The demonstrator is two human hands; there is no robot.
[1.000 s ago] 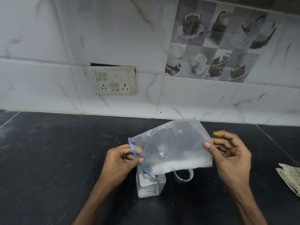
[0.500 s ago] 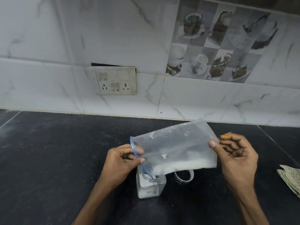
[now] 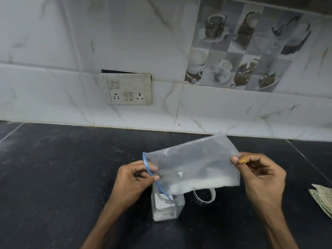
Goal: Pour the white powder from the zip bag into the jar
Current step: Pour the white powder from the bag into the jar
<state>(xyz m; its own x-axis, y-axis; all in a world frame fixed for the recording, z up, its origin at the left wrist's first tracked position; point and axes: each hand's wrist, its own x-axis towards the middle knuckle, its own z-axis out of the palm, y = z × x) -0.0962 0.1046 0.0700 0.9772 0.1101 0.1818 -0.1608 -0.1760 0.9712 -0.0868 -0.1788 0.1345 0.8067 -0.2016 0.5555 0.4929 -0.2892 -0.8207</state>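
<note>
A clear zip bag [image 3: 194, 164] with a blue zip edge hangs tilted over a small square clear jar [image 3: 167, 206] on the black counter. White powder lies along the bag's lower edge and runs toward the zip mouth, which dips into the jar's opening. The jar holds some white powder at its bottom. My left hand [image 3: 133, 182] pinches the bag at the zip end, just above the jar. My right hand [image 3: 260, 177] pinches the bag's closed far end, held higher.
A clear round lid [image 3: 203, 195] lies on the counter [image 3: 62, 177] just right of the jar. Folded paper [image 3: 323, 198] sits at the right edge. A switch and socket plate [image 3: 128, 89] is on the tiled wall behind.
My right hand has raised the bag's closed end and drawn it to the right, tilting the bag more steeply. The powder has slid toward the zip mouth. My left hand has stayed put.
</note>
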